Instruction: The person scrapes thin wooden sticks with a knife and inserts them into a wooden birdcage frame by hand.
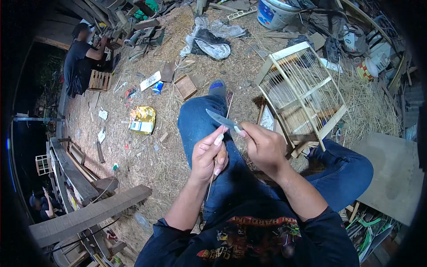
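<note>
Right hand (266,144) gripping pointed metal knife (221,119), left hand (206,156) pinching slender stick (209,189)

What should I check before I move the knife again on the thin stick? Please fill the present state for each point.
1. Knife gripped in the right hand: ok, fingers closed around its handle end.
2. Thin stick held by the left hand: ok, pinched near the blade.
3. Left fingertips well clear of the blade: not ok, they look very close below it.
4. Leg out of the blade's line: not ok, the blade appears over it; the gap cannot be judged.
5. Cage out of the way: ok, the blade's tip points away from it.
6. Edge sharpness: cannot tell.
</note>
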Available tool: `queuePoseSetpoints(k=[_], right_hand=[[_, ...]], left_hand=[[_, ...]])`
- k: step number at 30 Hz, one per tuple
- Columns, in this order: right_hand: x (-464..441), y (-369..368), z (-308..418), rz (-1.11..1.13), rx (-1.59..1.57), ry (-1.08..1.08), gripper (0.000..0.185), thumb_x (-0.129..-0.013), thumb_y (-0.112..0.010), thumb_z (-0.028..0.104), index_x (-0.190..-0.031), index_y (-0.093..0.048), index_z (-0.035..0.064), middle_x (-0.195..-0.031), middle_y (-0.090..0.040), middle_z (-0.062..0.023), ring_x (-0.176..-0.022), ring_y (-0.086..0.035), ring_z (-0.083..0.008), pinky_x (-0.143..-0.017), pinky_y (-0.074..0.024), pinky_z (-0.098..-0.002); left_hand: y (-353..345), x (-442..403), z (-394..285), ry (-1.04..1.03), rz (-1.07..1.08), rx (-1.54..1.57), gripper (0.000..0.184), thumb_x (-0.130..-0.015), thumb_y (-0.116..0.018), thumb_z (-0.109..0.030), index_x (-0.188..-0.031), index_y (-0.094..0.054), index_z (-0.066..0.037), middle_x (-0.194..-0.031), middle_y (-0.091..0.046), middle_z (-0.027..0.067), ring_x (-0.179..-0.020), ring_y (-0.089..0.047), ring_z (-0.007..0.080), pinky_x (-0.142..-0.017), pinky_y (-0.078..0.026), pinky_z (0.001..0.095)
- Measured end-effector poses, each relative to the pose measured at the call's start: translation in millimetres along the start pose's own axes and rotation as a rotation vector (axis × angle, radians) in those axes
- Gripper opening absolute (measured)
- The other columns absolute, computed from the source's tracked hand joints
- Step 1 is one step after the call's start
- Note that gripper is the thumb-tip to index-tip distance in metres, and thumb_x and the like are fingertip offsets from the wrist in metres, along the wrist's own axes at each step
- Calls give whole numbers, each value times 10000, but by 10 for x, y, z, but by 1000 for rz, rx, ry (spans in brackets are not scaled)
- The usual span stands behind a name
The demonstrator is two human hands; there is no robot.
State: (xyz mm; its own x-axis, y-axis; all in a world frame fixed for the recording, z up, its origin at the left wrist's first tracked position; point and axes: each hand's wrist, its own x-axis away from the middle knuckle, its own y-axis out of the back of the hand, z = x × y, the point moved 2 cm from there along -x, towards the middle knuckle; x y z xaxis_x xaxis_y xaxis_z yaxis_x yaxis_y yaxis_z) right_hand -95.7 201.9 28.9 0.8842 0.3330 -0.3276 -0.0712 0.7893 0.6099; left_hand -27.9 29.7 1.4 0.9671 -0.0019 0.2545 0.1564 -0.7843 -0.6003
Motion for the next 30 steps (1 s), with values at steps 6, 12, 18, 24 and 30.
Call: queuePoseSetpoints(k=[6, 12, 18, 24, 30], right_hand=[[54, -46, -31, 12, -46, 19, 144, -953, -697, 138, -1084, -732, 89, -879, -738, -135, -745, -729, -334, -612, -555, -430], [67, -16, -7, 41, -54, 80, 107, -972, -667, 172, -1035, -703, 94, -851, -723, -140, -724, -720, -347, -577, -556, -446], [129, -27, 17, 129, -86, 59, 148, -969, -698, 160, -1078, -723, 64, -900, -746, -146, -763, -737, -346, -618, -564, -421], [58, 9, -124, 120, -207, -53, 132, -992, -686, 142, -1066, -711, 36, -851, -719, -128, -736, -715, -271, -659, -554, -359], [-246, -97, -287, 48, -732, -396, 225, -1006, -735, 233, -1008, -681, 14, -797, -620, 62, -743, -546, -35, -676, -447, -239]], left_hand=[[41, 14, 43, 42, 44, 91, 477, -1100, -513, -160, -1529, -442, 36, -593, -488, 7, -366, -401, 72, -357, -351, 221], [-18, 5, 47, 48, 58, 79, 531, -1097, -520, -165, -1566, -376, 39, -589, -485, 6, -363, -402, 74, -354, -355, 222], [1, -22, 38, 51, 27, 56, 540, -1102, -503, -157, -1579, -346, 41, -581, -483, 12, -360, -406, 77, -350, -361, 226], [23, 44, -14, 88, 139, 105, 576, -1101, -486, -117, -1634, -282, -36, -623, -568, 54, -387, -457, 96, -388, -399, 223], [100, 172, 55, 145, 213, 241, 557, -1102, -457, -93, -1631, -294, -35, -615, -573, 79, -388, -473, 113, -400, -428, 232]])
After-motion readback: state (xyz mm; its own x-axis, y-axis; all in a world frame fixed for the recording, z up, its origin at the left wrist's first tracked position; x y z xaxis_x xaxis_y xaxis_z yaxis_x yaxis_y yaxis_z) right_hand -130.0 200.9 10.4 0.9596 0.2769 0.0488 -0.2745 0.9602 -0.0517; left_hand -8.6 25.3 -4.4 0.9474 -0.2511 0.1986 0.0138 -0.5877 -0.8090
